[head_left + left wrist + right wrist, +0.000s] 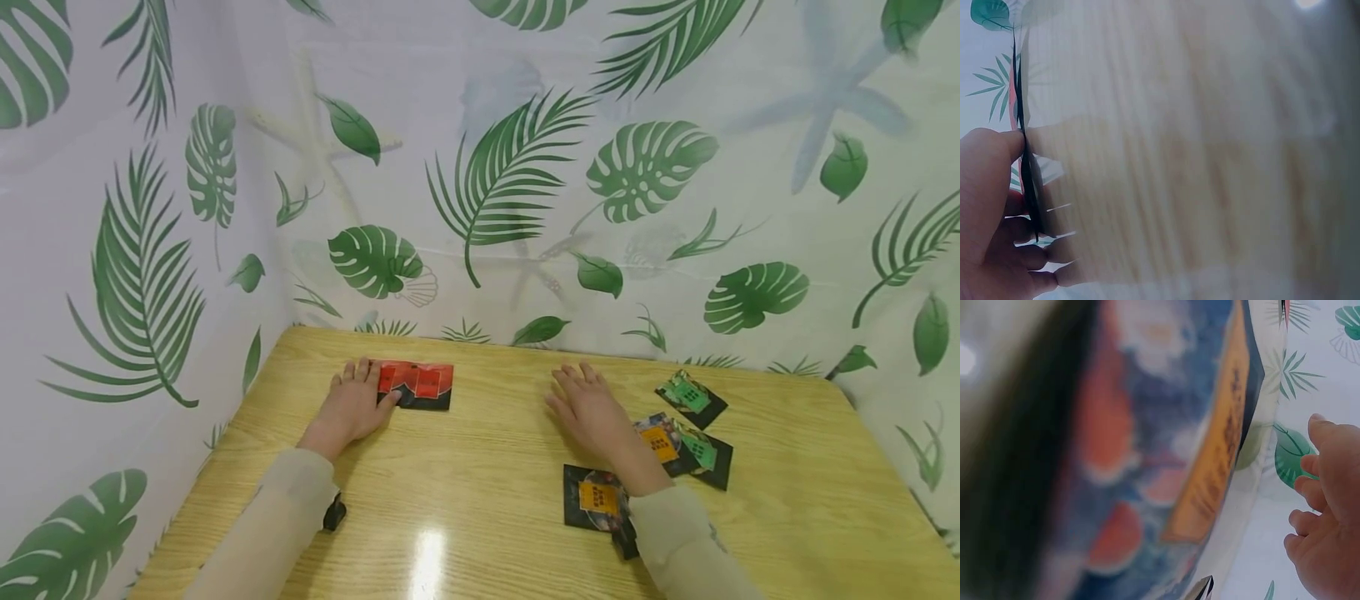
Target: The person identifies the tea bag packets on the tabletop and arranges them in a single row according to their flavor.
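Two red-and-black packets (427, 385) lie side by side on the wooden table, partly overlapping. My left hand (352, 406) rests at their left end, its fingers extended and its thumb on the lower edge. The left wrist view shows a packet (1029, 181) edge-on beneath the thumb. With its fingers loosely extended, my right hand (592, 412) is over the table and holds nothing. By its wrist lie two orange-labelled packets, one farther back (660, 443) and one nearer (592, 497), partly hidden by the forearm.
Two green-labelled black packets, one at the back (692, 398) and one nearer (705, 454), lie to the right. The nearer one is overlapped by an orange-labelled packet. A leaf-printed white cloth (525, 308) stands behind the table (480, 467) and along its sides.
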